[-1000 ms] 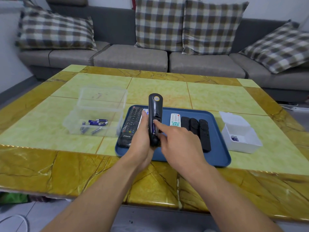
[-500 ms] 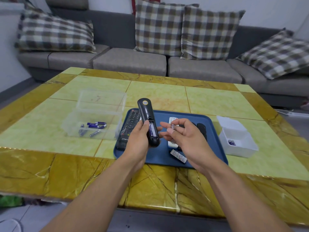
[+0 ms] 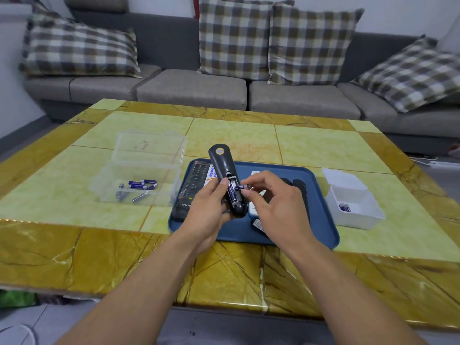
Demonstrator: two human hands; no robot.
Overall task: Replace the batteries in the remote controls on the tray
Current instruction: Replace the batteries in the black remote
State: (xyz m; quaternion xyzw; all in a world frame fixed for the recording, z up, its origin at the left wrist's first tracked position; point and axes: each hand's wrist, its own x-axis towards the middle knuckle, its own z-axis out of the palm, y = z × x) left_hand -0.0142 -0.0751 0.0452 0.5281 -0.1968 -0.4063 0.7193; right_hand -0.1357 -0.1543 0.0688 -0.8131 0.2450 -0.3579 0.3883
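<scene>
Dark remote [image 3: 226, 180] held near frame centre, above the blue tray [image 3: 321, 235], back side up, battery compartment uncovered. One purple battery [image 3: 232, 192] seen seated in the compartment's left slot; right slot looks vacant.

Left hand [image 3: 207, 212] wrapped around the remote's lower half, thumb pressed on its left edge, fingers curled beneath. Right hand [image 3: 273, 205] just right of the compartment, thumb and forefinger pinched on a second small battery [image 3: 242, 187], its end pointed at the compartment; remaining fingers loosely curled.

On the tray, left portion: a black remote [image 3: 193, 185] lying button side up, and beside it a white remote with coloured buttons [image 3: 211, 174], mostly hidden by the held one. Behind the right hand, a white remote [image 3: 255, 210] and dark remotes [image 3: 298, 186], only partly visible. A small flat piece [image 3: 258, 224] noted on the tray below the right wrist; identity cannot be told.

Left of the tray, a clear plastic box [image 3: 139, 170], lid open, several purple batteries [image 3: 139, 186] loose inside. Right of the tray, a white box [image 3: 353, 200], lid open, with a few batteries [image 3: 344, 207] in it.

All resting on a yellow-green tiled table [image 3: 99, 240]. Grey sofa [image 3: 191, 90] with checked cushions [image 3: 234, 37] across the upper frame.
</scene>
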